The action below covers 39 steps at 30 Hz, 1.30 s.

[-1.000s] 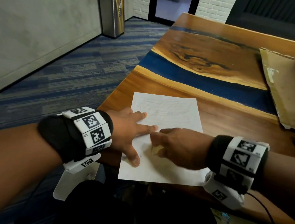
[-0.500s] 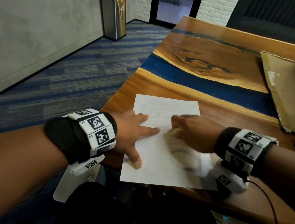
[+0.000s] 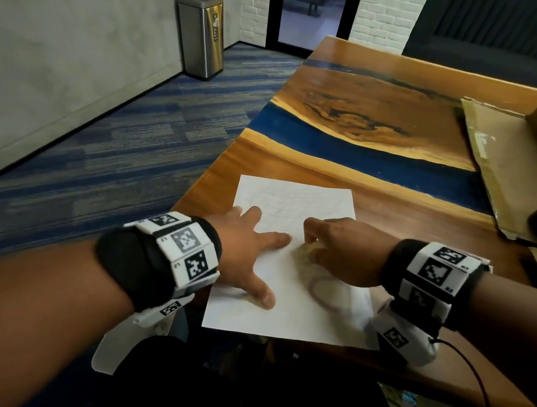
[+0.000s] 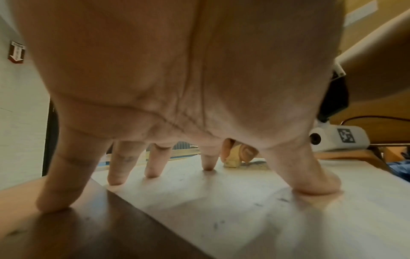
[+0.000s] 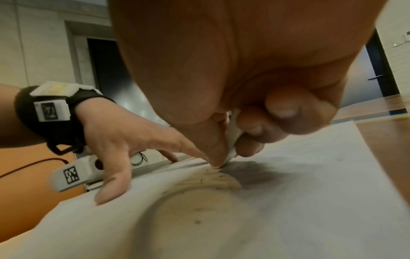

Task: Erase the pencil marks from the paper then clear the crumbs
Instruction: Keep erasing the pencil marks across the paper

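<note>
1. Two hands at work on one sheet: paper (image 3: pixel 287 292) flat on the bench (image 3: pixel 409 219), near edge of paper level with near edge of bench.
2. Left hand (image 3: pixel 248 251): grip spread, fingers straight, fingertips (image 4: pixel 152 172) and thumb pressed on the left half of the paper; smallest finger off the paper's left edge, on bare bench wood.
3. Right hand (image 3: pixel 348 256): grip pinching the eraser (image 5: pixel 231 142) between thumb and curled fingers, eraser tip touching the paper just right of the left index finger, near the paper's middle.
4. Faint pencil marks (image 3: pixel 293 206) visible on the far half of the paper; dark crumbs (image 4: pixel 216 225) scattered on the near half. Judged: erasing stage, crumb clearing not yet begun.
5. To do this step well:
   - Keep the spread grip flat and firm, close beside the eraser, so the paper cannot slide or buckle.
   - Rub in short strokes directed away from the holding fingers, never toward them; likely creasing otherwise.
   - Use moderate pressure; thin paper probably tears under a hard push.
   - Shift the holding hand toward the far half of the paper before working there.
   - Avoid dragging the right wrist across the crumbs; smearing probable.
6. Smudged oval patch beneath the right wrist: cause not determinable.
</note>
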{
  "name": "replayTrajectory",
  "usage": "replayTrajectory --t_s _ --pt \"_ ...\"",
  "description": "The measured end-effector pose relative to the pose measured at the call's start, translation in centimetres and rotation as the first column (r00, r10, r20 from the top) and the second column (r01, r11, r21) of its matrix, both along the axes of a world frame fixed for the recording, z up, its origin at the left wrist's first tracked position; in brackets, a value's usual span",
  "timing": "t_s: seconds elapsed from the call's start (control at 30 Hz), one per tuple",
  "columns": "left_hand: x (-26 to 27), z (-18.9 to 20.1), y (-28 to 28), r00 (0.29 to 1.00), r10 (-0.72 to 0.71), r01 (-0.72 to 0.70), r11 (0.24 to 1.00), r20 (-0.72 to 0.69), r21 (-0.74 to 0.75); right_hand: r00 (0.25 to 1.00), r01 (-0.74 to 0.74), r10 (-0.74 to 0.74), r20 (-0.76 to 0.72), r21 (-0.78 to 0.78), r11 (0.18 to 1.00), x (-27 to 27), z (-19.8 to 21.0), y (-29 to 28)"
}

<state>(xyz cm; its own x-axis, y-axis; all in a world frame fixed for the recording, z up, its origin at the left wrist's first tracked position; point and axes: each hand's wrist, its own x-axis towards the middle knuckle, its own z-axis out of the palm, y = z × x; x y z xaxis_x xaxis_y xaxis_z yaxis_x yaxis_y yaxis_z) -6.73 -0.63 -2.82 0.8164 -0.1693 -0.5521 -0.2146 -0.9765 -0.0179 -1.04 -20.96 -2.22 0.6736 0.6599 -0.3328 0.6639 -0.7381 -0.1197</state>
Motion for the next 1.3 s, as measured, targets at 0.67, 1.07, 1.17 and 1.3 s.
replayTrajectory --t_s 0.67,1.07,1.17,1.3 --pt "0.0 0.5 -0.5 0.999 -0.050 0.050 0.994 0.000 0.100 0.998 -0.001 -0.001 0.068 0.041 0.999 0.1 0.1 -0.5" --pt "0.5 0.9 -0.9 0.999 -0.036 0.038 0.994 -0.028 0.099 0.994 -0.113 0.113 -0.001 0.056 0.992 -1.4 0.1 -0.4" --pt "0.7 1.1 -1.1 0.998 -0.041 0.045 0.994 -0.042 0.095 0.970 -0.209 0.215 -0.116 0.063 0.976 -2.8 -0.2 -0.1" --pt "0.7 1.3 -1.3 0.999 -0.025 0.030 0.994 -0.048 0.108 0.997 -0.001 -0.001 0.077 0.019 1.000 0.8 0.0 -1.6"
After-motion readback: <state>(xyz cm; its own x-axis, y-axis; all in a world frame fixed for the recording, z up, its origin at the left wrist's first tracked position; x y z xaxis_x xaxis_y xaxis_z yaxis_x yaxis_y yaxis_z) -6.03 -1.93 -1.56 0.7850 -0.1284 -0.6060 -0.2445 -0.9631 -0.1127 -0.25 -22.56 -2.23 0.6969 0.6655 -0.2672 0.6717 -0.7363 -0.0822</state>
